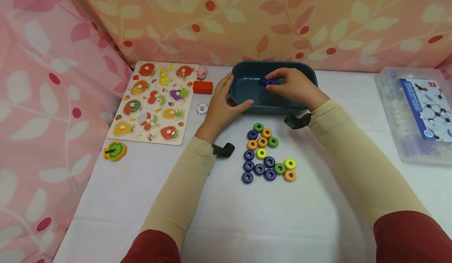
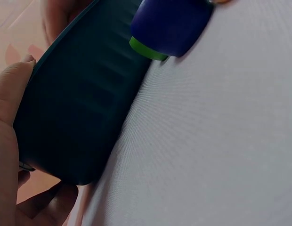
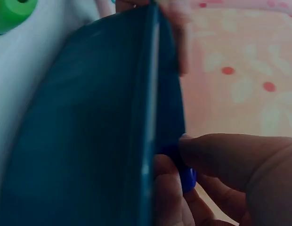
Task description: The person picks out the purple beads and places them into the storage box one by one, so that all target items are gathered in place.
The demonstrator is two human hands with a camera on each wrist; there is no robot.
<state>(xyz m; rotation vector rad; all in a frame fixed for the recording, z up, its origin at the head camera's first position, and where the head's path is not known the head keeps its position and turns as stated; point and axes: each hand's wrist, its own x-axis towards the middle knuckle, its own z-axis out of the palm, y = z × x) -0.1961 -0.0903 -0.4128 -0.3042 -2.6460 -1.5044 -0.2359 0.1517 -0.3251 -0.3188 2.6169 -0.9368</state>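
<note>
A dark teal tub (image 1: 279,110) stands at the back of the table. My left hand (image 1: 220,108) holds its left end, with the thumb at the near side and the fingers along the end wall. In the left wrist view, the tub's outer wall (image 2: 70,108) lies between thumb and fingers. Inside the tub, my right hand (image 1: 294,86) pinches a dark blue ring bead (image 1: 270,82); another blue bead (image 1: 263,80) shows beside it. The right wrist view shows blue (image 3: 189,181) between thumb and fingers, partly hidden. Several blue, green, orange and yellow ring beads (image 1: 262,142) lie before the tub.
A fruit peg puzzle board (image 1: 155,102) lies at left, with a tree-shaped piece (image 1: 115,151) below it. A red block (image 1: 203,87), pink pig figure (image 1: 202,73) and round token marked 10 (image 1: 202,108) sit near my left hand. A clear plastic case (image 1: 406,137) lies at right.
</note>
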